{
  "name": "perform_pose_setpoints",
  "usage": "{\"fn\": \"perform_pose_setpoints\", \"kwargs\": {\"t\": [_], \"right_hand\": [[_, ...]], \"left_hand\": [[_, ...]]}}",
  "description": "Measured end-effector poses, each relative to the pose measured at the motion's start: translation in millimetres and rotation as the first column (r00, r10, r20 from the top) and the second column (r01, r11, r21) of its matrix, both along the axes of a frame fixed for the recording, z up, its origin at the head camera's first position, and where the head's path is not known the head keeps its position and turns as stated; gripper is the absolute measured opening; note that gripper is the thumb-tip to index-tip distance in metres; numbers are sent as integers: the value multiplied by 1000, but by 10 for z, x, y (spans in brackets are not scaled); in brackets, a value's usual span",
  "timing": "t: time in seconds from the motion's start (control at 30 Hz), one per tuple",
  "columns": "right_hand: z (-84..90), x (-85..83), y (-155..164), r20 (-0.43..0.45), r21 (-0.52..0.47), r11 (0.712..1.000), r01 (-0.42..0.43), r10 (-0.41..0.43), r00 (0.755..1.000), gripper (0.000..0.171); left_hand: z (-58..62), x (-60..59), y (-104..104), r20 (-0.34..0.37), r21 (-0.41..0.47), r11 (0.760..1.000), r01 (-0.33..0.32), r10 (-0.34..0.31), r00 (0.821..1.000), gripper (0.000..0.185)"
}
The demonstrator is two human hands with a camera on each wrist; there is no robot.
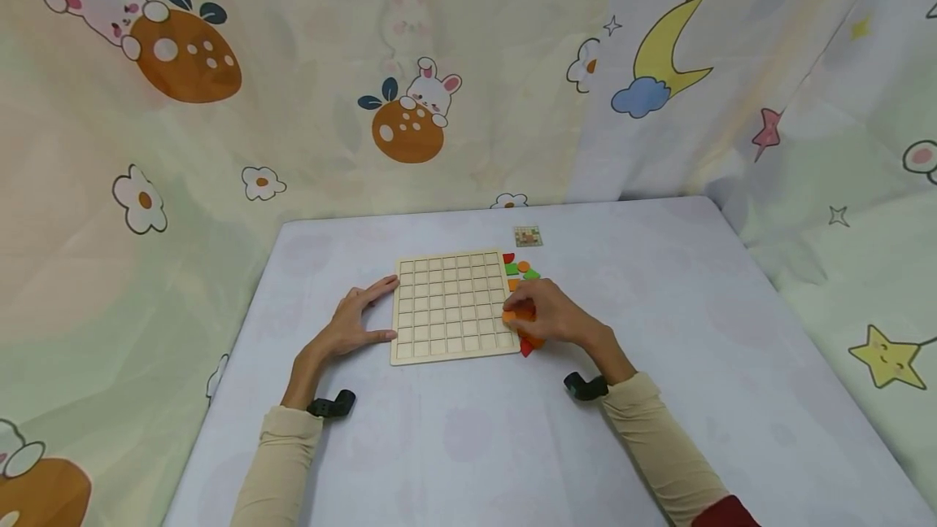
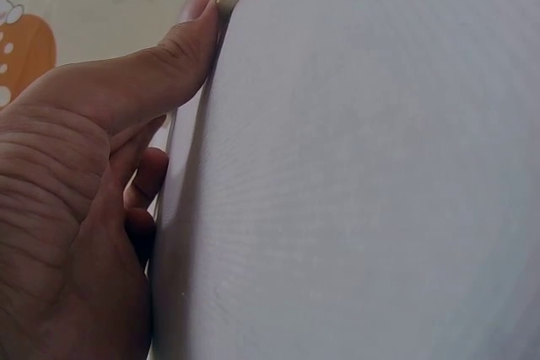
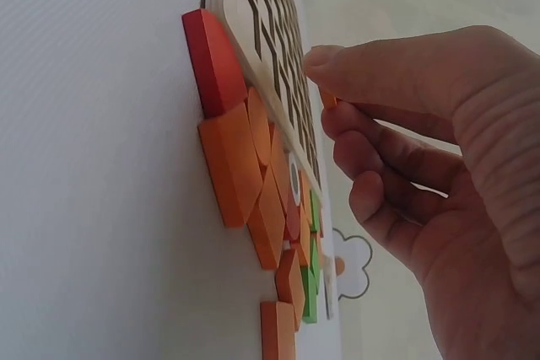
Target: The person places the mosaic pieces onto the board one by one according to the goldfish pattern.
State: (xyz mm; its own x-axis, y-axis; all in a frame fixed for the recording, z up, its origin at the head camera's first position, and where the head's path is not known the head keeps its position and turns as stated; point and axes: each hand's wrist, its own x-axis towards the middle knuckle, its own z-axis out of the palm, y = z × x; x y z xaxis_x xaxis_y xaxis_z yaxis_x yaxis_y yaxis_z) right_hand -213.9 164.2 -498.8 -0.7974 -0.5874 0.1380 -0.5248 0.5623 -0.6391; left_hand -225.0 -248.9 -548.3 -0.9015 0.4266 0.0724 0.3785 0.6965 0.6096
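Work looks barely begun: the grid board (image 1: 454, 307), near the table's (image 1: 454, 437) far edge, has no piece seated, left hand (image 1: 350, 325) spread against it, right hand (image 1: 554, 311) pinching an orange piece (image 1: 509, 316), loose pieces (image 3: 232, 173) alongside.

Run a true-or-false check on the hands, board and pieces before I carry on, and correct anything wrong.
1. The right hand pinches a small orange piece. True.
2. The left hand holds a green piece. False: it touches the left edge of the square, pale wooden grid board.
3. A small, patterned rectangular card lies beyond the board's far edge. True.
4. The loose red, orange and green flat pieces lie along the board's left side. False: they lie along its right side.
5. Both sleeves are blue. False: the beige sleeves match.
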Motion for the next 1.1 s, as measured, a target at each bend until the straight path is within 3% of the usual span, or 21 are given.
{"fn": "perform_pose_setpoints", "kwargs": {"t": [0.5,0.73,0.87,1.1], "right_hand": [[-42,-87,-245,-33,-61,995,-75,73,997,20],[-52,-139,-350,-4,-84,991,-100,99,995,19],[-56,-177,-434,29,-86,990,-113,115,993,20],[-40,-255,-692,-1,-70,982,-177,178,984,14]], "left_hand": [[9,10,7,-1,1,1000,-2,2,1000,98],[20,6,17,21,3,1000,-8,8,1000,98],[8,-7,19,5,-3,1000,-7,7,1000,98],[3,0,-2,-4,-6,1000,1,-1,1000,98]]}}
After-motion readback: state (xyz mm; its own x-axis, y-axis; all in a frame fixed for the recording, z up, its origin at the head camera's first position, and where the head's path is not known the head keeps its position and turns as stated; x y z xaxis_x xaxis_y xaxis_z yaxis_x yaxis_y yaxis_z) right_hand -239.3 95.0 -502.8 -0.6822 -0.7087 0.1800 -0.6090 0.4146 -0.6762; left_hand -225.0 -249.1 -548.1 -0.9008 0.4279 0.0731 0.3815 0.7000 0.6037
